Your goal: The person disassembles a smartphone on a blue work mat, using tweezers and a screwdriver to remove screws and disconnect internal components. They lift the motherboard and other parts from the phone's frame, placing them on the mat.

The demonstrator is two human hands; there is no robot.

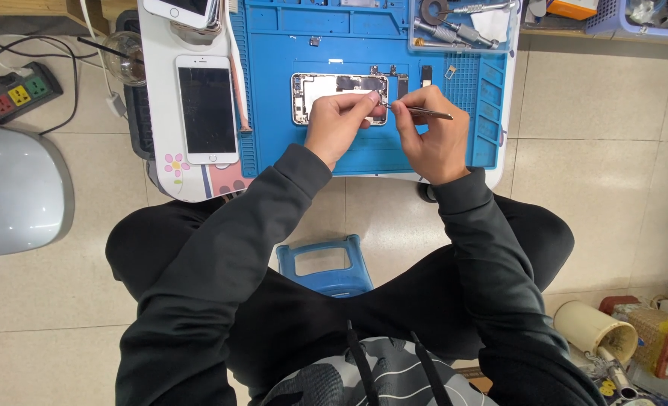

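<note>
Opened white phone chassis [339, 98]: left hand [337, 120] pinches its edge; right hand [424, 131] grips slim metal tweezers [422, 112]. Best kept steady, tips light.

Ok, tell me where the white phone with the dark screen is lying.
In the head view the white phone lies face up on the white table, just left of the blue mat, well left of the left hand.

head camera, looking straight down (close)
</note>
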